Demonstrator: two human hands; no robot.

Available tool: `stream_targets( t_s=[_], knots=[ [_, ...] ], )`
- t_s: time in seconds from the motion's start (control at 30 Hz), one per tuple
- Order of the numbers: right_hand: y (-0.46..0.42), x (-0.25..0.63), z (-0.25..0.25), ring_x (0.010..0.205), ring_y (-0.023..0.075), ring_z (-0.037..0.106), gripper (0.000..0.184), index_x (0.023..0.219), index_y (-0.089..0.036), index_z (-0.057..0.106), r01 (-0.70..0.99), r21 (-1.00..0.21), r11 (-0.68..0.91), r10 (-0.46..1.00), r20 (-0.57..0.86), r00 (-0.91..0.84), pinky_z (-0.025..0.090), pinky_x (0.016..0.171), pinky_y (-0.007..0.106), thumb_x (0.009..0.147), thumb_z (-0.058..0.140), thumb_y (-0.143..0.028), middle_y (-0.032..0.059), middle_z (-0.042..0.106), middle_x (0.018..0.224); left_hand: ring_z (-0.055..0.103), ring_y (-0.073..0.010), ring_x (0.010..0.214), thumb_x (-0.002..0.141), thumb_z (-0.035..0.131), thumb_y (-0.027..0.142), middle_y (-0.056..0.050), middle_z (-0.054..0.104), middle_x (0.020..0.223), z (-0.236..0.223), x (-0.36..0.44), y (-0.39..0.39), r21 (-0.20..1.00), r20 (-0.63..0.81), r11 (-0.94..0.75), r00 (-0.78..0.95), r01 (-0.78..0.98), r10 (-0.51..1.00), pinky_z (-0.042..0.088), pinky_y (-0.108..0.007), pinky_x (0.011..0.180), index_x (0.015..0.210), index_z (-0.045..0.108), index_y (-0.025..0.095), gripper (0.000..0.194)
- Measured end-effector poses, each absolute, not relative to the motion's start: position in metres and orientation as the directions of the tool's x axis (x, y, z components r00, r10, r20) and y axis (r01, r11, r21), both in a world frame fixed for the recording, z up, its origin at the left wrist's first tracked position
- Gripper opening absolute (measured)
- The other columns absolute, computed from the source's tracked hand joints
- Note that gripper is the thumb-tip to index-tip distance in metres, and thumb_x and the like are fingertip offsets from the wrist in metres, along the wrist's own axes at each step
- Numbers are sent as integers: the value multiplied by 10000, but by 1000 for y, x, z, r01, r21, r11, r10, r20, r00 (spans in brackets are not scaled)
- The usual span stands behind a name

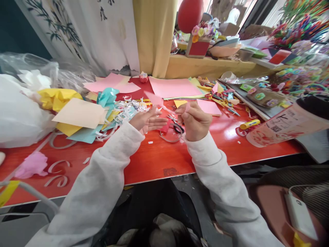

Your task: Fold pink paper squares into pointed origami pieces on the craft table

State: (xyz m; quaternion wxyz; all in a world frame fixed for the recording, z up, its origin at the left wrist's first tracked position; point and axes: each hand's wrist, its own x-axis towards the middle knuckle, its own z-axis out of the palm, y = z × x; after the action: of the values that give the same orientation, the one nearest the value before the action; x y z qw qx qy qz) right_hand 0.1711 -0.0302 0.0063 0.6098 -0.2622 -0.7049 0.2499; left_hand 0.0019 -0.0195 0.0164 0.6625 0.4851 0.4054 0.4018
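Note:
A strip of pink paper [155, 99] spans the air between my two hands, its wider end above my left thumb. My right hand [197, 120] pinches its other end between thumb and fingertips, where the paper looks curled or folded. My left hand [149, 120] has its fingers stretched toward the right; whether its thumb touches the paper I cannot make out. Below and between the hands lie scissors [178, 127] with black handles, partly hidden by my right hand, and a pale curled strip [171, 140].
Pink sheets [177, 88] lie at the back of the red table [156, 168]. Paper scraps [128, 111] and coloured sheets [79, 113] cover the left, beside a white plastic bag [23, 113]. At right are a tilted cup [285, 121] and a yellow tube [250, 124].

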Motion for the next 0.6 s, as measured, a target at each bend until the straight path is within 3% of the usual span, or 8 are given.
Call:
stream_targets(
  t_s=[0.17,0.27,0.43,0.6],
  knots=[
    [-30,165,8,740,137,549,126,815,-285,654,30,-631,775,608,732,-307,468,667,323,719,576,-312,12,571,801,630,-160,728,704,575,332,-52,655,772,18,5,-21,963,-52,109,228,-245,972,503,-330,745,806,588,149,210],
    [-30,157,6,709,117,550,168,871,-257,625,-18,-665,746,606,691,-394,470,668,296,708,593,-287,5,574,775,623,-133,644,663,609,216,-21,646,703,20,4,-21,970,-10,39,118,-240,993,518,-303,687,764,582,143,128],
    [-29,150,-2,604,82,545,349,1062,-234,444,7,-778,628,750,603,-273,476,572,239,741,551,-322,-12,553,736,625,-131,611,639,630,183,-21,649,679,27,1,-24,979,-13,21,40,-201,999,522,-308,692,770,572,121,157],
    [-26,151,-5,589,80,545,227,999,-229,466,118,-655,746,665,724,-184,491,560,246,784,500,-293,-15,554,743,628,-137,583,628,642,176,-35,646,637,31,2,-26,978,-30,39,46,-204,998,522,-316,694,740,566,91,160]
  ],
)
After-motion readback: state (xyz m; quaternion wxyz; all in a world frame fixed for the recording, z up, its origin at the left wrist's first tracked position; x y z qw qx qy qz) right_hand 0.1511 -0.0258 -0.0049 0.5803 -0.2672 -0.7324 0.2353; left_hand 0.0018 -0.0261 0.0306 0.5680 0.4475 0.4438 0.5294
